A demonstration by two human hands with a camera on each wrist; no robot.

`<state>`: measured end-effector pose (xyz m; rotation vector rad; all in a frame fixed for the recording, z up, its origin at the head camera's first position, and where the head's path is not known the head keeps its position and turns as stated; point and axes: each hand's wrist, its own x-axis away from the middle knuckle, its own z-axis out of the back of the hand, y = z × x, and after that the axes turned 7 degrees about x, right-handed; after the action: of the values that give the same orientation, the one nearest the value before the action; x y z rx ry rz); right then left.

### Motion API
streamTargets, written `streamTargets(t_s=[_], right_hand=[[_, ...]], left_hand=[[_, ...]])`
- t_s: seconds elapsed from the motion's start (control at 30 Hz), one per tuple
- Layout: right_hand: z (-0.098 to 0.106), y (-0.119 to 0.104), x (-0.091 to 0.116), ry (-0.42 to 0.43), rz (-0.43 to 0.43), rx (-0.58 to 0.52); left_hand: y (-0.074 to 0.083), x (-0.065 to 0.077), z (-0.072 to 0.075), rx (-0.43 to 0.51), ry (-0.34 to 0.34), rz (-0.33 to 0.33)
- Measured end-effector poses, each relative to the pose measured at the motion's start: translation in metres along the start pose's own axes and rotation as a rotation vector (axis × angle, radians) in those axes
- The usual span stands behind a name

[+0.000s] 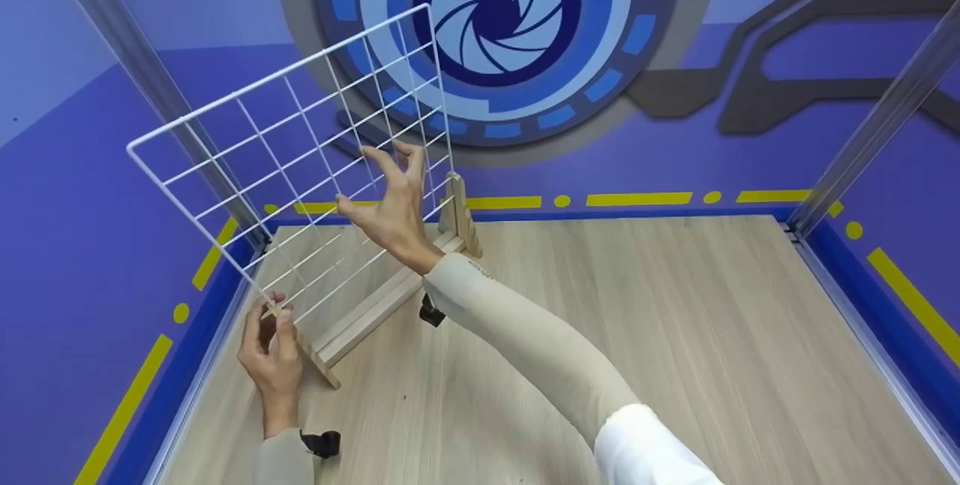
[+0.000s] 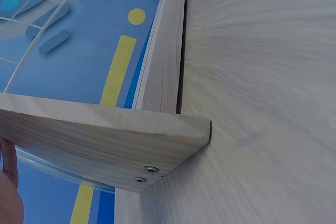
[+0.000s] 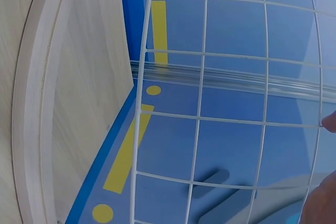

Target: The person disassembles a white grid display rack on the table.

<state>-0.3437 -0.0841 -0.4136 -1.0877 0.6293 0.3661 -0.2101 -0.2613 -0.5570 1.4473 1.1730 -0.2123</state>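
Observation:
A white wire grid panel [image 1: 286, 169] leans in a wooden stand [image 1: 382, 312] with a post at each end. My left hand [image 1: 274, 357] grips the top of the near post [image 2: 105, 135], at the panel's lower near corner, thumb on one side and fingers behind. In the left wrist view part of that hand [image 2: 8, 187] shows beside the post. My right hand [image 1: 394, 211] is at the lower far half of the panel, thumb and fingers spread apart, tips at the wires. A fingertip [image 3: 329, 123] meets a wire crossing in the right wrist view. The far post [image 1: 461, 211] stands untouched.
The stand rests on a wood-grain tabletop [image 1: 637, 335]. Blue printed walls [image 1: 525, 162] with yellow marks enclose it, with metal corner posts [image 1: 885, 117] at left and right. Two screw heads [image 2: 151, 169] sit in the near post's outer face.

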Motion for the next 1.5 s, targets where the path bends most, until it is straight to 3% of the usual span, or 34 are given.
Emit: streamTargets(t_s=[0.5,0.87,1.27,1.37,1.5], right_hand=[[0.004,-0.01,-0.005,0.008,0.008,0.022],[0.006,-0.014,-0.008,0.004,0.006,0.012],[0.01,-0.019,-0.015,0.011,0.023,-0.039],[0.01,-0.02,-0.016,0.014,0.029,-0.038],[0.011,-0.024,-0.017,0.013,0.02,-0.038]], left_hand=[[0.005,0.0,-0.001,-0.014,0.003,0.033],[-0.023,0.005,0.012,-0.012,0.02,0.052],[-0.028,0.005,0.015,-0.022,0.006,0.054],[-0.026,0.005,0.014,-0.019,0.001,0.058],[-0.008,0.003,0.006,-0.014,-0.008,0.066]])
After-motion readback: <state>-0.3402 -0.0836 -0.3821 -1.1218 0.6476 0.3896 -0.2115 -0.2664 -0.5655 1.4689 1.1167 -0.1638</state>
